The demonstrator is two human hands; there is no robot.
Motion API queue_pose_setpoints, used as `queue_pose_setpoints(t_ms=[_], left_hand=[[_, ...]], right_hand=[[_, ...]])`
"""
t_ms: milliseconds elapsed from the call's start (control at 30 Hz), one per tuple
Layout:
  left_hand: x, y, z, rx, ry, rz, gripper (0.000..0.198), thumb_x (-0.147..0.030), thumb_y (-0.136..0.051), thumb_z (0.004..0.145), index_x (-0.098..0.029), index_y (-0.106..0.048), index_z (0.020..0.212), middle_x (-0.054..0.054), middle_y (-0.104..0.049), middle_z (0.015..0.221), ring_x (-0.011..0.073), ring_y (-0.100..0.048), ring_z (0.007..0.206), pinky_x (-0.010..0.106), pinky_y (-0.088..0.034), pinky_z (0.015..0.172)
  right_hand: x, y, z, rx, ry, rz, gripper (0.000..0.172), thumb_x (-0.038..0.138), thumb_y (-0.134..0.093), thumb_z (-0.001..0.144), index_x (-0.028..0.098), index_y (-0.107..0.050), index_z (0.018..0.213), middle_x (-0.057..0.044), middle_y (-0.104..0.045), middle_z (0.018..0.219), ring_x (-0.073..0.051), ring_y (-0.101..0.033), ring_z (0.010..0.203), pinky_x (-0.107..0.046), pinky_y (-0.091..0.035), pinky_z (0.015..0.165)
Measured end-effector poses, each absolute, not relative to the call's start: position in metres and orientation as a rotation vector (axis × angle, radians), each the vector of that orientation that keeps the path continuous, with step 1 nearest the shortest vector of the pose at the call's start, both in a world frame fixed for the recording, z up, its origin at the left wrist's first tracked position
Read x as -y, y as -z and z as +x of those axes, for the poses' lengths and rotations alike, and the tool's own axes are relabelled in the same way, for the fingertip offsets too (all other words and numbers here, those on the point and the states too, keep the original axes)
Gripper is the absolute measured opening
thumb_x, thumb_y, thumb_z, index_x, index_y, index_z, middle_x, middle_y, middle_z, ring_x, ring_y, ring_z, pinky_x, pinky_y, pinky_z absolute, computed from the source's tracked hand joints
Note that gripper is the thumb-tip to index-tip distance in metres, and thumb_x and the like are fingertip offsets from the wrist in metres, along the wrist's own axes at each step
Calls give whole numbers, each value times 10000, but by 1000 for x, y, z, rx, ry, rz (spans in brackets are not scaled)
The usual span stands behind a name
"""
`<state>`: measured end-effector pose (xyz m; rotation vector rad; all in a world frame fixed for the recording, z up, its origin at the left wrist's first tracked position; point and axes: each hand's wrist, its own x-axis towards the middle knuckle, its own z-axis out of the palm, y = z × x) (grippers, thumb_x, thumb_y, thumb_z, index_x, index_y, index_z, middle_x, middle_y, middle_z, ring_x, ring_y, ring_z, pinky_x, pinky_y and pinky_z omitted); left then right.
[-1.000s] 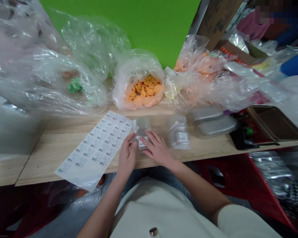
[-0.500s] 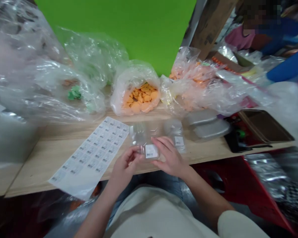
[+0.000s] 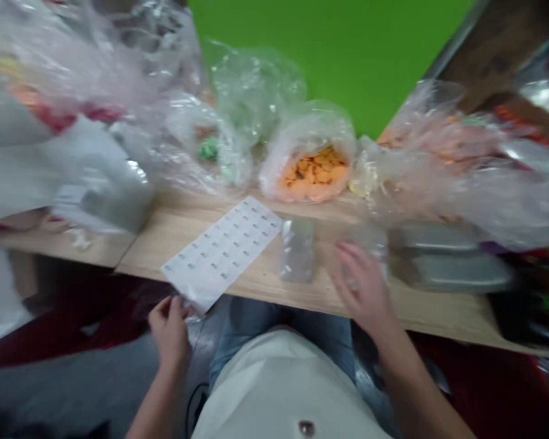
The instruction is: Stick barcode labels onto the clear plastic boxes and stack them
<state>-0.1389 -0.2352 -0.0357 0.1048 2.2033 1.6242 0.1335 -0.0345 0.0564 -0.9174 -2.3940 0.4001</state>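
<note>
A sheet of small printed labels (image 3: pixel 229 250) lies slanted on the wooden table. My left hand (image 3: pixel 170 323) is at its near left corner, below the table's front edge, fingers bent together; what they hold is too blurred to tell. A clear plastic box (image 3: pixel 297 251) rests just right of the sheet. My right hand (image 3: pixel 361 280) is over the table farther right, smeared by motion, beside a clear container (image 3: pixel 373 238) that it partly covers. Whether it grips that container cannot be made out.
An open bag of orange discs (image 3: pixel 315 174) stands behind the sheet. To its left is a bag with green pieces (image 3: pixel 208 148). Grey clear trays (image 3: pixel 457 271) lie at the right. A green panel (image 3: pixel 338 55) rises behind.
The view has swung left. My hands have parted: the left moved to the label sheet's near corner, the right to the right-hand containers. The labelled box between them is no longer held there.
</note>
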Motion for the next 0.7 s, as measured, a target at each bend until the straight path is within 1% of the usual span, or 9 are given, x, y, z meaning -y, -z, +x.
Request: queue_pose_setpoints(t_ms=[67,133,167,233,333,400,467,567,700], left_hand=[[235,38,-145,-2133,-1704,-67,252,-427,-472,772,-204,-455,887,-9,-520,785,115,-557,698,251,-466,615],[236,35,-153,-2027,-1741,-135,272,-451,-490,762,-198,-469,860,-18,-539,753,95,-564,655,246,-472,624],[237,31,-157,-1966,-1741,-146,286,-451,-534,737,-194,-485,853,-20,-556,742,92,-567,639,245,-474,625],[242,22,-162,-1849,-1704,-146,325,-403,-664,644,-175,-533,834,-9,-599,734,99,-577,626,249,-477,625],[251,11,-165,-1691,-1604,-128,357,-312,-769,538,-134,-614,806,41,-654,779,136,-604,679,270,-486,658],[255,7,-163,-1610,-1540,-72,356,-324,-763,565,-125,-651,838,62,-673,834,157,-613,744,287,-485,714],[255,7,-162,-1569,-1500,19,352,-360,-731,618,-135,-668,881,63,-682,867,165,-609,779,301,-473,754],[253,7,-163,-1687,-1449,200,316,-386,-683,673,-153,-683,887,54,-686,866,167,-594,777,302,-454,762],[248,2,-167,-1939,-1332,484,258,-391,-646,697,-172,-695,823,43,-673,810,194,-578,790,303,-442,749]], right_hand=[[62,-46,62,2517,-685,-591,367,233,-428,881,208,-471,1245,-101,-476,1303,-225,-372,1270,-433,-359,1031],[91,-26,2,2616,-778,-402,412,241,-477,858,132,-463,1255,-150,-406,1363,-265,-288,1319,-457,-332,1046],[103,-13,-18,2669,-803,-320,417,229,-508,839,113,-475,1239,-163,-431,1339,-276,-309,1305,-466,-331,1042],[119,9,-36,2732,-845,-210,382,219,-534,824,132,-512,1194,-139,-495,1277,-274,-361,1267,-484,-315,1045],[126,23,-33,2654,-918,-301,282,204,-501,849,183,-562,1123,-99,-569,1158,-231,-456,1164,-449,-368,1003],[126,20,-32,2572,-948,-423,246,217,-483,867,195,-586,1089,-89,-601,1055,-211,-514,1047,-400,-434,924],[126,16,-41,2539,-950,-480,228,246,-486,874,196,-602,1064,-77,-617,976,-202,-536,957,-365,-461,863],[127,15,-59,2547,-932,-478,210,258,-473,886,192,-627,1013,-61,-634,921,-190,-546,905,-333,-466,831],[127,17,-69,2573,-896,-464,225,231,-435,896,187,-647,958,-63,-644,879,-182,-559,877,-319,-467,812]])
